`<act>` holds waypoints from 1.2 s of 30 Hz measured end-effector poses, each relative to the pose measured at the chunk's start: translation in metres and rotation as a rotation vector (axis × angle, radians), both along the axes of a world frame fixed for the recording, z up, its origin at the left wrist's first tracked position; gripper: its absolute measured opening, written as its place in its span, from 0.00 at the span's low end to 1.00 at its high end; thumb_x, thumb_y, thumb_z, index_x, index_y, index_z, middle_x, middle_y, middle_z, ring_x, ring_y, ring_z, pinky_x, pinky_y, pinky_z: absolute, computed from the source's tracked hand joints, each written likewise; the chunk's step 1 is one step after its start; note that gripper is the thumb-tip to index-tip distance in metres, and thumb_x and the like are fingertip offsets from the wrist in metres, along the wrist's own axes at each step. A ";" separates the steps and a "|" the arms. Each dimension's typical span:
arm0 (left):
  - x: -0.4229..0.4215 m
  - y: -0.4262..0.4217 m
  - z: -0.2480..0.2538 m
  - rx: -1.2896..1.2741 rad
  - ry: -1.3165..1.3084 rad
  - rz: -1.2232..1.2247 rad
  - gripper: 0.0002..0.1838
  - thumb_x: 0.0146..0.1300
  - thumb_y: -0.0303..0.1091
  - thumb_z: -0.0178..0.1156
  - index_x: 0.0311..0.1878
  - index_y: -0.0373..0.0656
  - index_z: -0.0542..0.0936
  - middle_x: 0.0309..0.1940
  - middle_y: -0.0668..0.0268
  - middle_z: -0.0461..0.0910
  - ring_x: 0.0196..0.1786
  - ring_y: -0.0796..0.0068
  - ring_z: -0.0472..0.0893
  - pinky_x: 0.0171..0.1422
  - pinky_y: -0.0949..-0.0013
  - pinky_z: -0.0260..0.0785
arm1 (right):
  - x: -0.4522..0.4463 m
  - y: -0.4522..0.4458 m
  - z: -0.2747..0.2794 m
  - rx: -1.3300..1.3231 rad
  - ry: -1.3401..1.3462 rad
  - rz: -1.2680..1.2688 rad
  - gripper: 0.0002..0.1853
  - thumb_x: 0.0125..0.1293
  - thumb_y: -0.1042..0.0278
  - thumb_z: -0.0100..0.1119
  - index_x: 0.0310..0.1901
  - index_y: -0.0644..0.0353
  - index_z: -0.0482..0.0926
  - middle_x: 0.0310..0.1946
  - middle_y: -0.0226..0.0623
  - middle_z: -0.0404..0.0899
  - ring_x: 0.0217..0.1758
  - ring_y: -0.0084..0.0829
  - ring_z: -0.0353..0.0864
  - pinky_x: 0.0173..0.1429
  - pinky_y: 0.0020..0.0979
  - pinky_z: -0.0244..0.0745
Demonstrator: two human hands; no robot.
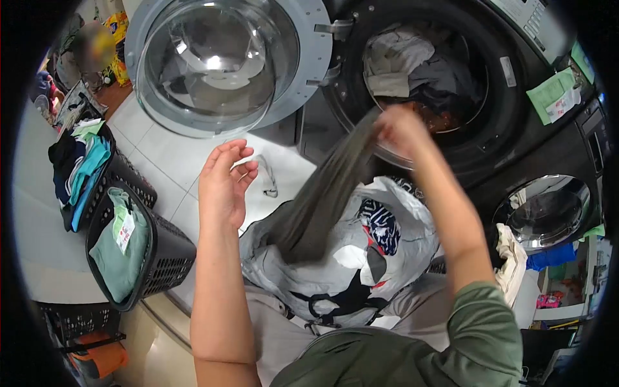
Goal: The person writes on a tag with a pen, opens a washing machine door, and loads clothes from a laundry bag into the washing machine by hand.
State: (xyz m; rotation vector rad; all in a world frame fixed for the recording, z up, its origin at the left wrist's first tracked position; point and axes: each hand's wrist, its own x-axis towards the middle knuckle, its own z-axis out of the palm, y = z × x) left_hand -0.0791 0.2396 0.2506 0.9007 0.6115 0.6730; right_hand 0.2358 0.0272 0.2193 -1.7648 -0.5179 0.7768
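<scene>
My right hand [401, 132], blurred by motion, grips one end of a dark olive garment [322, 197] in front of the washer opening. The cloth hangs down at a slant, its lower end over the left part of a large grey-white laundry bag [412, 242]. A patterned navy-and-white cloth [380, 226] lies in that bag with other black, white and red pieces. Raised left of the bag, my left hand [225, 168] is empty, its fingers loosely bent and apart. Grey clothes [445, 77] fill part of the washer drum.
The round glass door [206, 68] stands swung open at upper left. Black baskets of folded clothes [164, 261] stand on the left. A second front-loading machine [545, 209] is at right, with beige cloth [509, 258] beside it. A person [90, 55] is at far upper left.
</scene>
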 end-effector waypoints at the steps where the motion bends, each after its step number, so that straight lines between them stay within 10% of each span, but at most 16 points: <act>1: -0.004 0.000 0.000 0.011 -0.016 -0.007 0.12 0.66 0.34 0.57 0.50 0.40 0.77 0.40 0.64 0.79 0.41 0.72 0.78 0.48 0.69 0.71 | 0.043 -0.018 0.031 0.462 0.082 -0.213 0.12 0.62 0.72 0.59 0.47 0.60 0.75 0.40 0.44 0.78 0.46 0.43 0.80 0.46 0.45 0.77; 2: -0.005 -0.001 0.002 0.020 -0.029 -0.008 0.12 0.66 0.34 0.57 0.49 0.40 0.77 0.41 0.64 0.79 0.41 0.72 0.78 0.48 0.69 0.71 | 0.085 -0.036 0.062 0.847 0.070 -0.308 0.17 0.65 0.72 0.58 0.54 0.63 0.71 0.44 0.47 0.77 0.50 0.47 0.79 0.50 0.49 0.77; 4: -0.007 0.000 0.004 0.038 -0.053 0.003 0.12 0.66 0.34 0.57 0.49 0.40 0.77 0.41 0.64 0.79 0.41 0.71 0.78 0.48 0.69 0.71 | 0.084 -0.057 0.115 0.718 -0.281 -0.779 0.26 0.64 0.68 0.63 0.60 0.65 0.65 0.57 0.51 0.69 0.63 0.48 0.70 0.58 0.50 0.73; 6: -0.004 0.001 0.004 0.054 -0.077 0.006 0.12 0.66 0.34 0.57 0.50 0.40 0.77 0.41 0.64 0.79 0.41 0.71 0.78 0.48 0.69 0.71 | 0.064 -0.057 0.101 0.622 -0.632 -0.735 0.23 0.65 0.69 0.63 0.57 0.66 0.68 0.46 0.42 0.75 0.48 0.33 0.76 0.48 0.34 0.74; 8: 0.000 -0.003 0.005 0.053 -0.068 -0.005 0.12 0.66 0.33 0.57 0.50 0.39 0.77 0.41 0.63 0.79 0.41 0.71 0.78 0.48 0.69 0.71 | 0.009 -0.032 0.033 0.682 -0.644 -0.502 0.11 0.67 0.70 0.61 0.47 0.65 0.76 0.30 0.32 0.76 0.33 0.21 0.74 0.36 0.26 0.72; 10: 0.004 -0.008 0.003 0.062 -0.057 -0.033 0.12 0.66 0.33 0.57 0.49 0.39 0.77 0.42 0.63 0.79 0.41 0.70 0.78 0.48 0.69 0.71 | -0.036 -0.015 -0.075 0.012 -1.288 -0.099 0.09 0.60 0.66 0.65 0.30 0.63 0.80 0.27 0.38 0.78 0.29 0.33 0.78 0.36 0.35 0.74; 12: 0.005 -0.009 0.001 0.108 -0.011 -0.033 0.11 0.67 0.32 0.56 0.49 0.39 0.77 0.41 0.64 0.79 0.39 0.72 0.78 0.47 0.70 0.72 | -0.100 -0.008 -0.185 -0.368 -0.398 0.225 0.12 0.57 0.61 0.66 0.34 0.62 0.84 0.40 0.45 0.84 0.41 0.41 0.83 0.45 0.38 0.76; 15: 0.007 -0.012 -0.002 0.179 0.062 -0.022 0.10 0.67 0.31 0.54 0.49 0.39 0.77 0.39 0.65 0.79 0.36 0.74 0.78 0.46 0.71 0.72 | -0.170 -0.044 -0.323 -0.479 -0.809 0.138 0.30 0.53 0.62 0.68 0.59 0.56 0.74 0.41 0.47 0.84 0.46 0.46 0.84 0.53 0.41 0.78; 19: 0.010 -0.024 -0.003 0.392 0.234 -0.169 0.09 0.65 0.28 0.54 0.47 0.40 0.78 0.37 0.65 0.80 0.36 0.73 0.78 0.46 0.71 0.71 | -0.185 -0.044 -0.273 -0.655 -0.644 0.545 0.33 0.49 0.62 0.69 0.60 0.55 0.72 0.43 0.51 0.82 0.46 0.51 0.83 0.52 0.47 0.77; 22: 0.008 -0.035 -0.030 1.191 0.466 -0.490 0.13 0.60 0.26 0.56 0.48 0.41 0.78 0.41 0.63 0.81 0.40 0.64 0.80 0.49 0.65 0.72 | -0.202 -0.079 -0.196 -0.456 -0.627 0.758 0.30 0.51 0.62 0.68 0.57 0.57 0.73 0.43 0.50 0.82 0.46 0.52 0.82 0.50 0.47 0.77; 27: -0.010 -0.098 -0.128 1.692 0.423 -1.249 0.33 0.48 0.29 0.65 0.62 0.52 0.72 0.62 0.56 0.69 0.59 0.47 0.74 0.60 0.52 0.69 | -0.256 -0.133 -0.110 -0.184 -0.571 0.726 0.18 0.57 0.65 0.65 0.48 0.59 0.76 0.37 0.47 0.81 0.38 0.50 0.83 0.42 0.45 0.78; 31: -0.019 -0.146 -0.177 1.347 0.548 -1.642 0.28 0.48 0.28 0.66 0.57 0.55 0.77 0.55 0.58 0.73 0.59 0.51 0.75 0.59 0.53 0.70 | -0.256 -0.150 -0.107 -0.332 0.278 0.275 0.18 0.59 0.64 0.67 0.49 0.58 0.75 0.41 0.47 0.80 0.35 0.48 0.84 0.40 0.42 0.81; 33: -0.024 -0.158 -0.202 1.273 0.293 -1.628 0.23 0.50 0.27 0.64 0.52 0.53 0.79 0.52 0.59 0.74 0.59 0.54 0.75 0.59 0.53 0.70 | -0.248 -0.159 -0.115 -0.510 -0.411 0.359 0.25 0.57 0.67 0.68 0.57 0.56 0.74 0.54 0.50 0.76 0.46 0.48 0.84 0.49 0.44 0.81; 36: -0.039 -0.169 -0.204 1.337 0.337 -1.624 0.16 0.52 0.27 0.62 0.46 0.52 0.81 0.49 0.61 0.76 0.58 0.59 0.76 0.57 0.55 0.71 | -0.264 -0.172 -0.152 -0.717 -0.591 0.610 0.29 0.57 0.69 0.65 0.62 0.51 0.72 0.57 0.52 0.75 0.53 0.48 0.82 0.53 0.46 0.79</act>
